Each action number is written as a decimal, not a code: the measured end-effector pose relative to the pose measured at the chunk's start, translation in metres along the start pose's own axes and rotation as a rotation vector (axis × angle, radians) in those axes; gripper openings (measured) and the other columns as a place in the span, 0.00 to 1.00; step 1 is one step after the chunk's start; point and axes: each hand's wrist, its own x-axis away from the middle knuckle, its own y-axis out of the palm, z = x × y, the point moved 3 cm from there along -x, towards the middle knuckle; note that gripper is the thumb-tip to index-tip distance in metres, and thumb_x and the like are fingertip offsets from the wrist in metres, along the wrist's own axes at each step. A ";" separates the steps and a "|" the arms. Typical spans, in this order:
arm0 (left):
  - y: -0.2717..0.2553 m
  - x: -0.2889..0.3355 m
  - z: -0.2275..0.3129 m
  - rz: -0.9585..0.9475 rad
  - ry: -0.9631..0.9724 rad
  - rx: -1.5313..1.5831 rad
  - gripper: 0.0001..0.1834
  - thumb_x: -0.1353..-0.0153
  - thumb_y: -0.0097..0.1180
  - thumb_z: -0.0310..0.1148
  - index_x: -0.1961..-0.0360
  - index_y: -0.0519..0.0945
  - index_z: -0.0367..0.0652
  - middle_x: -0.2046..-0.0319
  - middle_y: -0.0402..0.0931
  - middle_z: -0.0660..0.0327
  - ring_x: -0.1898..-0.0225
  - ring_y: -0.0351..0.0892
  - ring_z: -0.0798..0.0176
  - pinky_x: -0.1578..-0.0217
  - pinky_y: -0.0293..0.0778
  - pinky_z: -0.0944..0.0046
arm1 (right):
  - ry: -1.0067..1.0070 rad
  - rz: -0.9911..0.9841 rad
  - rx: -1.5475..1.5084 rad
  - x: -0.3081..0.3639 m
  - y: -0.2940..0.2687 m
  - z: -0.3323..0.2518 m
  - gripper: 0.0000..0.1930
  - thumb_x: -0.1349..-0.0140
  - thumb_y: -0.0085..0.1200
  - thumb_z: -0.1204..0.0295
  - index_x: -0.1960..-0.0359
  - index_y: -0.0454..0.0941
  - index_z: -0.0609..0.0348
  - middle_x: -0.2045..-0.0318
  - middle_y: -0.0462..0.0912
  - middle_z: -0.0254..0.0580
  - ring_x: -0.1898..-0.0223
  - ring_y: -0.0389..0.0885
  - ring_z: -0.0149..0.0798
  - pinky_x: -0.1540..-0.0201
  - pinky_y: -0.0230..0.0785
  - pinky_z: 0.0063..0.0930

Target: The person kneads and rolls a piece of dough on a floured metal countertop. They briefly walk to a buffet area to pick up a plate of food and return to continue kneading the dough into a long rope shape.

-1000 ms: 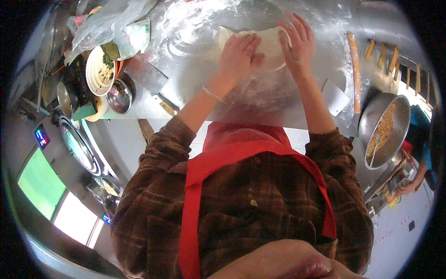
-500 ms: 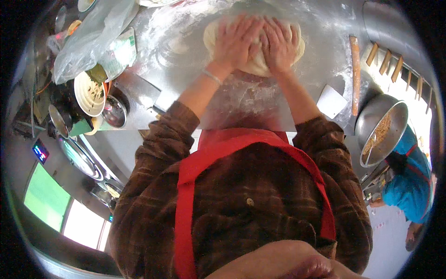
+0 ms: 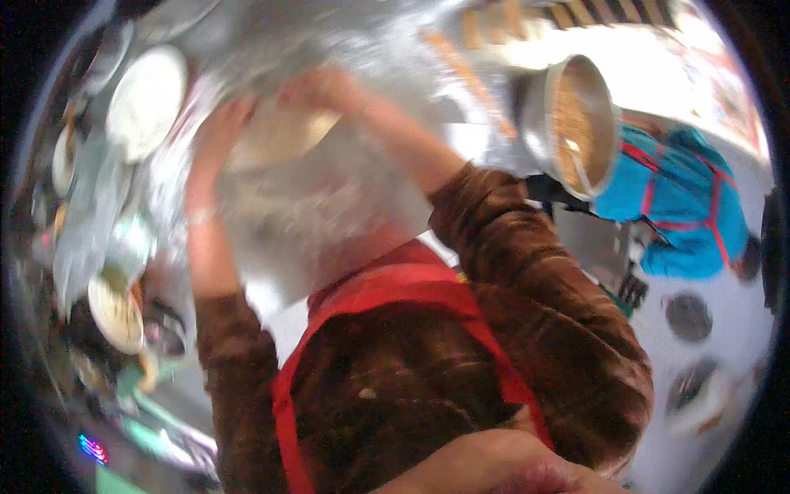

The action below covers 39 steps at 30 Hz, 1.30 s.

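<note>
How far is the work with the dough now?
Done: the dough is already a flat round on the floured metal table. In hand: left hand and right hand press on it. Left: the picture is blurred, so its final thinness cannot be judged.

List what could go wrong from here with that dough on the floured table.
1. The flattened dough sits between the left hand and right hand; pressed unevenly, it might tear or stick to the floured metal table.
2. The brown sleeve hangs over the flour and may pick it up.
3. The big metal pot stands close by the right elbow; a wide swing could knock it.
</note>
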 end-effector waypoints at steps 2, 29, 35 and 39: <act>-0.023 0.000 0.050 -0.122 -0.608 0.556 0.18 0.39 0.43 0.42 0.54 0.75 0.44 0.63 0.77 0.57 0.62 0.76 0.59 0.62 0.70 0.63 | 0.588 -0.569 0.063 -0.007 -0.093 -0.095 0.17 0.46 0.47 0.53 0.76 0.81 0.49 0.74 0.80 0.42 0.71 0.79 0.45 0.57 0.66 0.36; 0.055 -0.069 0.058 0.412 -0.155 -0.165 0.23 0.39 0.39 0.43 0.49 0.70 0.41 0.45 0.64 0.53 0.42 0.58 0.48 0.42 0.50 0.42 | 0.427 0.225 0.376 -0.004 -0.046 -0.007 0.09 0.45 0.49 0.63 0.64 0.78 0.43 0.69 0.79 0.32 0.63 0.75 0.41 0.56 0.62 0.35; 0.055 -0.080 0.055 -0.018 -0.084 -0.188 0.21 0.39 0.38 0.40 0.49 0.71 0.44 0.47 0.67 0.50 0.43 0.61 0.49 0.45 0.54 0.43 | 0.696 -0.252 0.004 -0.016 -0.065 0.020 0.17 0.37 0.38 0.62 0.57 0.76 0.56 0.55 0.76 0.50 0.52 0.72 0.49 0.48 0.60 0.40; 0.032 -0.038 0.081 -0.318 -0.335 0.785 0.22 0.38 0.38 0.42 0.47 0.69 0.42 0.46 0.66 0.51 0.43 0.61 0.50 0.44 0.55 0.47 | 0.775 -0.714 0.045 0.004 -0.100 -0.021 0.10 0.43 0.47 0.59 0.66 0.77 0.46 0.67 0.79 0.37 0.64 0.76 0.44 0.61 0.66 0.35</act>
